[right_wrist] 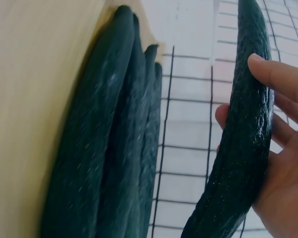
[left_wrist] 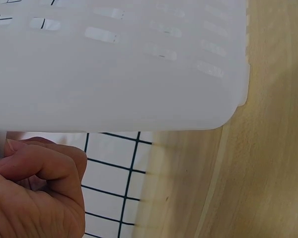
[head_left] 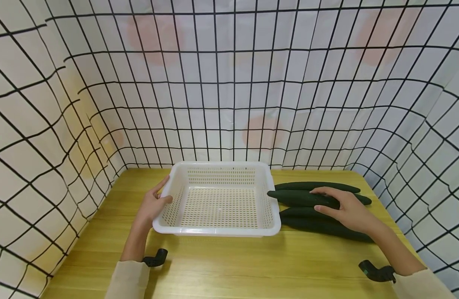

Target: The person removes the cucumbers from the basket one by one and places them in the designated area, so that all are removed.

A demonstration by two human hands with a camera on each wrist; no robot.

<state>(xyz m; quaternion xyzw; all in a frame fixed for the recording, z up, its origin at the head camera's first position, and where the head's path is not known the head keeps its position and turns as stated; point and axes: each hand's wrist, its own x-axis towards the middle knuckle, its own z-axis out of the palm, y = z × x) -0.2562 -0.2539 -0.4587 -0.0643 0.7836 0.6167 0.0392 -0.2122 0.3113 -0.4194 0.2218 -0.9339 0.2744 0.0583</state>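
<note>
My left hand (head_left: pixel 152 206) grips the left rim of a white perforated plastic basket (head_left: pixel 214 231), thumb over the edge; in the left wrist view the fingers (left_wrist: pixel 64 158) curl beside its wall. No contents show inside the basket. To its right, my right hand (head_left: pixel 347 209) holds a dark green cucumber (head_left: pixel 293 197) between thumb and fingers. In the right wrist view this held cucumber (right_wrist: pixel 241 134) is raised apart from several others (right_wrist: pixel 89 124), which lie side by side on the table. Its left end reaches the basket's right rim in the head view.
A yellowish wooden table (head_left: pixel 229 265) carries everything. Black grid netting (head_left: pixel 233 108) over pale cloth encloses the back and both sides. Loose cucumbers (head_left: pixel 319 226) lie close against the basket's right side. Each wrist wears a black camera mount (head_left: pixel 376 272).
</note>
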